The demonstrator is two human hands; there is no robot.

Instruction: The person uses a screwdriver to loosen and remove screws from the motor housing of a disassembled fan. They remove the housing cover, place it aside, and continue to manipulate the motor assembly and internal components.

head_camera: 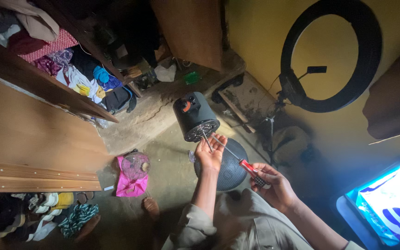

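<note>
Though dim, black cylindrical fan motor point(194, 115).

Bare floor point(172, 162) lies open left of the hands. A round black grille point(230, 169) sits beneath them, a pink bag point(128, 185) further left, and a ring light stand point(274, 125) crowds the right.

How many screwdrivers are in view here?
1. The red-handled screwdriver is gripped in the right hand, its shaft pointing at the black motor housing beside the left hand. Others may lie hidden in the dark floor clutter.
</note>
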